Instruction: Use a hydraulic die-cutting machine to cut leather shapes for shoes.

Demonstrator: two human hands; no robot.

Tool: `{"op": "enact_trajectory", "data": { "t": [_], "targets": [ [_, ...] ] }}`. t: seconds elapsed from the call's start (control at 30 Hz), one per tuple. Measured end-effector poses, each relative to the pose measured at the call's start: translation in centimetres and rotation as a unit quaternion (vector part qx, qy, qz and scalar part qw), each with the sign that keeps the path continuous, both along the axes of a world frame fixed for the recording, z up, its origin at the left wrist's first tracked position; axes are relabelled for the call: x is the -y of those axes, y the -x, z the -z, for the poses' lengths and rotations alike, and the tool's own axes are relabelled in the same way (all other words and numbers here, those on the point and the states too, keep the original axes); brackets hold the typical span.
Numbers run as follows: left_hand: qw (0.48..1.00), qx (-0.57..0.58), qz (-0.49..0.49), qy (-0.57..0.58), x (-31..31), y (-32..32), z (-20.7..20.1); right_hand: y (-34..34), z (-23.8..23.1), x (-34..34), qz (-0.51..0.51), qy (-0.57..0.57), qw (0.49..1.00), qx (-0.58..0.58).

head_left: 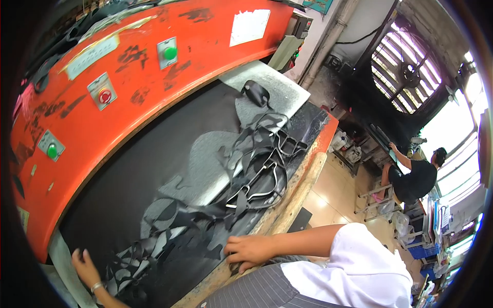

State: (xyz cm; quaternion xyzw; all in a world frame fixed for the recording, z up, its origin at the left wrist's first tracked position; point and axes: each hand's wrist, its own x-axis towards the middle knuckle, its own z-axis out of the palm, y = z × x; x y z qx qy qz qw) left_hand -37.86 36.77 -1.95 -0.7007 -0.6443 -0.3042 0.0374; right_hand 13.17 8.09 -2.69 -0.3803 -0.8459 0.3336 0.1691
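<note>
A black leather-like sheet (154, 138) covers the press bed, its cut edge showing grey fuzzy material (208, 159) beneath. At the lower left, my left hand (86, 269) is at the sheet's edge, fingers apart and nothing visible in them. My right hand (249, 251) rests on the front wooden edge (287, 205), fingers bent but apart. Black offcut strips (179, 220) lie tangled between my hands. Farther right among the strips is a cutting die (262, 185) with a thin pale metal edge. A rounded black piece (256, 93) sits at the far end of the bed.
An orange press beam (128, 66) spans the far side, carrying green buttons (169, 53) and a red button (105, 96). A pale board (295, 95) sticks out beneath it. To the right, a co-worker (413, 177) sits near a large fan (408, 69).
</note>
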Motion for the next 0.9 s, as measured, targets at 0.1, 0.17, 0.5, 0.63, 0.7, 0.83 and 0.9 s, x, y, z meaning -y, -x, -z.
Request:
{"op": "enact_trajectory", "data": {
  "t": [0.1,0.17,0.5,0.63,0.7,0.83,0.9],
  "targets": [
    [0.978,0.112,0.147,0.099,2.4,-20.4,-5.3,-1.6,0.0,-1.4,-0.051,0.028,0.998,-0.004],
    [0.945,0.172,0.230,0.159,3.6,-30.4,-6.0,-4.3,-0.5,-1.9,-0.055,0.030,0.996,-0.061],
    [0.861,0.153,0.409,0.261,1.1,-74.9,-1.3,-36.4,-6.1,2.4,0.275,-0.108,0.955,0.013],
    [0.904,0.198,0.265,0.273,-2.2,-82.3,1.5,-45.8,-6.3,4.6,0.339,-0.109,0.925,0.132],
    [0.859,0.252,0.301,0.329,-1.5,-85.5,-0.4,-48.9,-5.0,5.8,0.332,-0.066,0.914,0.223],
    [0.678,0.527,0.297,0.418,1.5,-86.5,-3.4,-49.4,-4.6,5.1,0.331,-0.036,0.933,0.135],
    [0.642,0.531,0.218,0.509,3.9,-85.7,-5.7,-49.5,-4.3,4.5,0.328,-0.027,0.937,0.119]
  ]
}}
